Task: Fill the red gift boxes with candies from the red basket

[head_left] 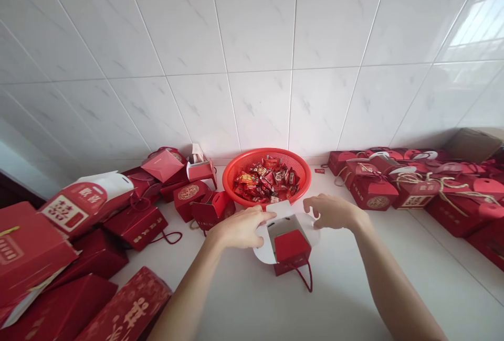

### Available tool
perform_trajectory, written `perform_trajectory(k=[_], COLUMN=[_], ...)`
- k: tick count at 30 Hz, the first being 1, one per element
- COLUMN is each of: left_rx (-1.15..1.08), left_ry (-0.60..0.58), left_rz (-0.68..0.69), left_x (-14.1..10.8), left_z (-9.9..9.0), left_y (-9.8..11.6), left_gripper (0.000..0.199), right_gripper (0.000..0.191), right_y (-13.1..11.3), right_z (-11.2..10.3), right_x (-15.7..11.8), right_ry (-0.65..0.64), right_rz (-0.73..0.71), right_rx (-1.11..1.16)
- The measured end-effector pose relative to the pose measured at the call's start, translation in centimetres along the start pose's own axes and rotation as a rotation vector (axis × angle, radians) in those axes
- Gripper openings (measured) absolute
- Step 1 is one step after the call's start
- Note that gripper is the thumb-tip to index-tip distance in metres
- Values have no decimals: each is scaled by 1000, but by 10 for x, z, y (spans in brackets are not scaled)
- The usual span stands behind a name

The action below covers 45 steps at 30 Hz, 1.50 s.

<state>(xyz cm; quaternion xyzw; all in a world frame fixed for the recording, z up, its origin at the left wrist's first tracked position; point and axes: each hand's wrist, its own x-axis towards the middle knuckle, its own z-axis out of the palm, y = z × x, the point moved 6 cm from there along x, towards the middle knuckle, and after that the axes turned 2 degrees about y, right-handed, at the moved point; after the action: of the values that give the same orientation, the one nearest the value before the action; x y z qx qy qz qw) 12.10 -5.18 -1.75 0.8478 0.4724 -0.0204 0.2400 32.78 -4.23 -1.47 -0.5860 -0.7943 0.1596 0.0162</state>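
A small red gift box (292, 247) stands on the white counter in front of me, its white-lined flaps folded outward and its top open. My left hand (241, 228) is at its left side, the thumb on the left flap and the index finger stretched towards the back flap. On the other side, my right hand (333, 212) has its fingers bent and apart, the tips at the edge of the right flap. A dark red cord handle (309, 279) hangs at the box's front. Part of the box's inside is hidden by its red front flap.
Right behind the box, a red plastic basket (227, 179) holds many wrapped candies (271, 179). Red boxes (136, 224) are piled at the left. More boxes, some with twine handles (417, 190), line the right. A white tiled wall (255, 110) closes off the back.
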Motion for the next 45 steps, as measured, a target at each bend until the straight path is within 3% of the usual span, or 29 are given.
perform_trajectory(k=[4,7,9,11,14,18,22,24,27,29,31,33,36,38,45], left_rx=[-141,-310,-302,-243,-157,-216,-350,-477,-704,-747,-656,-455,-208,-170,-197], left_ry=[-17,182,342,412,447,449,497,525,556,567,570,541,430,380,370], left_rz=[91,108,86,27,-150,-146,-9,102,272,313,242,65,-155,-184,-151], left_x=[-4,6,25,54,100,132,129,126,123,123,126,129,133,136,140], left_z=[-10,-34,-48,-55,-56,-56,-61,-63,-64,-64,-61,-55,-42,-35,-30], left_y=[-3,-15,-26,-36,-53,-57,-51,-46,-40,-40,-44,-53,-69,-74,-73], left_gripper=[59,49,44,40,24,2,26,38,44,42,44,44,26,16,32], right_gripper=[25,12,7,8,9,11,9,21,38,40,37,35,35,35,27], right_y=[3,-5,-10,-15,-21,-18,-4,4,3,-3,-6,-3,7,13,15], right_z=[0,-14,-25,-34,-39,-37,-32,-26,-9,1,5,5,4,3,7], right_x=[7,7,6,5,5,12,33,49,75,88,95,98,98,97,102], right_ry=[8,121,218,312,375,417,582,669,608,527,497,502,521,520,528], right_rz=[-21,-145,-196,-219,-217,-218,-180,-123,-85,-113,-150,-161,-123,-105,-41], right_rx=[53,166,218,253,305,422,622,735,868,997,1162,1325,1511,1600,1843])
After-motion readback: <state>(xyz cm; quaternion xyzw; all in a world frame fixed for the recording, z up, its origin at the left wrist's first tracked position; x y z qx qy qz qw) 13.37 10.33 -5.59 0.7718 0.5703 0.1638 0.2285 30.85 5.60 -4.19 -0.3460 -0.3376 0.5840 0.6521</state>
